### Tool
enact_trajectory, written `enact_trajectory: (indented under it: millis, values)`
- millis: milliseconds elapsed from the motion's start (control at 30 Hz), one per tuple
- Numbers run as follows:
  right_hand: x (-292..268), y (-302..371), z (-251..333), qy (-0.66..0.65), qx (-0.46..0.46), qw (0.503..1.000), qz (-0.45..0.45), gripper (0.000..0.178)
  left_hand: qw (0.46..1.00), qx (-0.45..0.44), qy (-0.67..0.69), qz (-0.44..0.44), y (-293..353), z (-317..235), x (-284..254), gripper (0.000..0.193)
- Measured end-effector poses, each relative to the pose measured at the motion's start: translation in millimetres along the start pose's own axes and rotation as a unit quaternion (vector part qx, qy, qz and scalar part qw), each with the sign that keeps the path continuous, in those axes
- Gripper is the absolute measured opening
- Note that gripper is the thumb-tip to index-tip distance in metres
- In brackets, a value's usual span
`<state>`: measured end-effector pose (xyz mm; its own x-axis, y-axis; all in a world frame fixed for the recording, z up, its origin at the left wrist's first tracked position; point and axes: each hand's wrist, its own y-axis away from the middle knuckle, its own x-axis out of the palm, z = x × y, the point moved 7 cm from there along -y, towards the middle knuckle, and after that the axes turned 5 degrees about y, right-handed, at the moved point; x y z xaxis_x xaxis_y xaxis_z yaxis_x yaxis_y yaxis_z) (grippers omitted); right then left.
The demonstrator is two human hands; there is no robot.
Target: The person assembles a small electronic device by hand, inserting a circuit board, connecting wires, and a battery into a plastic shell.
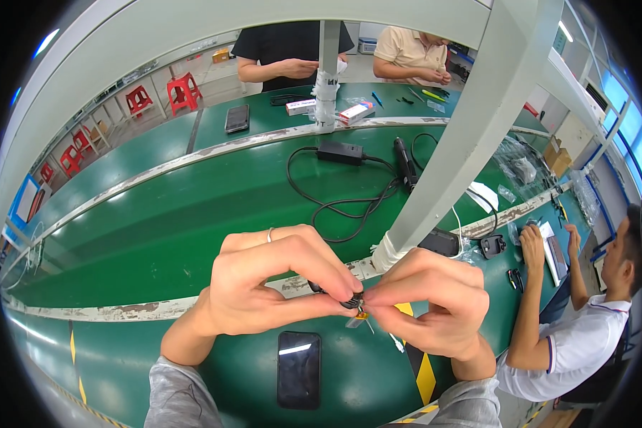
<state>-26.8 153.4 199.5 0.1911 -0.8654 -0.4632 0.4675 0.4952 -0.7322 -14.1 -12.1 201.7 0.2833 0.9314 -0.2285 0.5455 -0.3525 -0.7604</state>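
My left hand (pixel 282 278) is closed in a pinch, thumb and fingertips on a small black ribbed part (pixel 352 302) that is mostly hidden. From the other side, my right hand (pixel 435 299) pinches the same part at its edge, so the fingertips of both hands nearly meet. Just beneath the part show a small yellow-orange piece (pixel 362 314) and a thin pale strand; whether they are joined to it I cannot tell. A dark smartphone (pixel 299 371) lies flat on the green table below my hands. Near my right wrist lies a white cable end (pixel 397 344).
A grey metal post (pixel 471 135) slants up beyond my right hand. A black cable with a box adapter (pixel 340 152) and a car charger plug (pixel 405 164) lie on the green bench (pixel 157 235). A co-worker in white (pixel 578 342) sits at the right; two people work opposite.
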Motion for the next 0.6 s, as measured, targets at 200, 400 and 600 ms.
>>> enact_trajectory:
  millis: [200, 400, 600]
  values:
    - [-0.8, 1.7, -0.6, -0.001, 0.002, 1.0, 0.0, 0.021, 1.0, 0.004, -0.013, 0.005, -1.1, -1.2, 2.9, 0.023]
    - [0.8, 1.0, 0.6, -0.005, 0.009, 1.0, 0.006, 0.021, 1.0, 0.016, 0.006, 0.017, 1.6, -0.4, 1.1, 0.019]
    - [0.4, 0.7, 1.4, -0.006, 0.013, 1.0, 0.0, 0.022, 0.999, 0.012, 0.019, 0.03, 1.0, 2.6, -0.1, 0.018]
